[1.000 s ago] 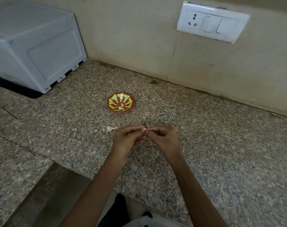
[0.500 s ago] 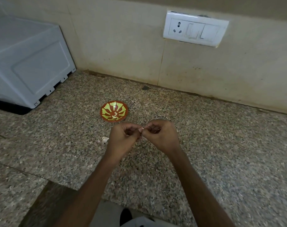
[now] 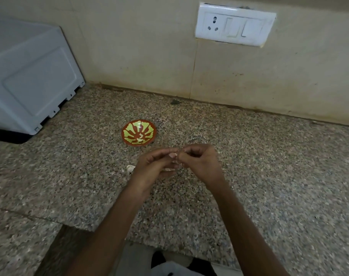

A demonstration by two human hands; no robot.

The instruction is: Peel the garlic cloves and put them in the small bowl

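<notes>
Granite worktop (image 3: pixel 279 186) carries the work. The small bowl (image 3: pixel 138 133), red with a yellow-green pattern, stands toward the back edge of the worktop, apart from the wall. A pale piece (image 3: pixel 140 138) lies inside it, probably a finished clove, though it is too small to confirm.

Hand state: my left hand (image 3: pixel 153 168) and right hand (image 3: pixel 200 162) meet fingertip to fingertip just in front of the bowl and slightly to its right, above the worktop. The fingers of both are curled in, and both pinch the garlic clove (image 3: pixel 176 158) between them. The fingertips hide the clove almost entirely. A wisp of pale skin (image 3: pixel 179 164) shows just below them.

Handling, by judgement:
- The clove is very light and firm, so grip force need only stop it turning.
- The skin is thin, dry and papery, and will likely tear rather than lift off whole.
- Hold the body across its widest part with one hand. With a nail of the other, catch the skin at the root or pointed end, where it tends to stand loose.
- Once bare, the surface may be slick or tacky. Keep the pinch on the flanks, not the tips, or the clove may shoot out.

A second pale piece (image 3: pixel 130 168) lies on the worktop just beside my left hand, on its left. Whether it is a clove or shed skin I cannot tell.
</notes>
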